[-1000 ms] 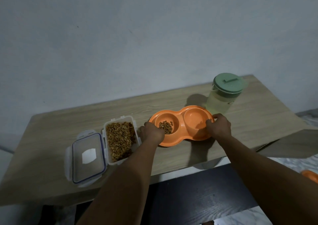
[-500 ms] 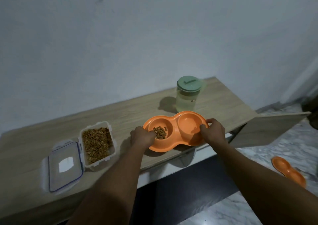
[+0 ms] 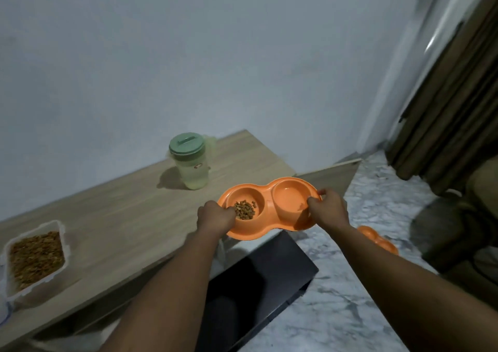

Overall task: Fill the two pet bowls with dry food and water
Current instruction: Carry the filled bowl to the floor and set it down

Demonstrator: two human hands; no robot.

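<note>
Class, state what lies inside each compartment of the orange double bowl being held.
In the double bowl, the left compartment holds some kibble. The right compartment shows only orange plastic; clear water cannot be judged. The left hand and right hand hide part of each.

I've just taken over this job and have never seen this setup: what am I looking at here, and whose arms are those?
There is no machine: one camera on a person's head looks down at their own bare arms. The left hand and right hand grip the ends of an orange double bowl, kibble in its left cup; whether the right cup holds water I cannot tell. On the wooden table stand a green-lidded jug and an open kibble container.
</note>
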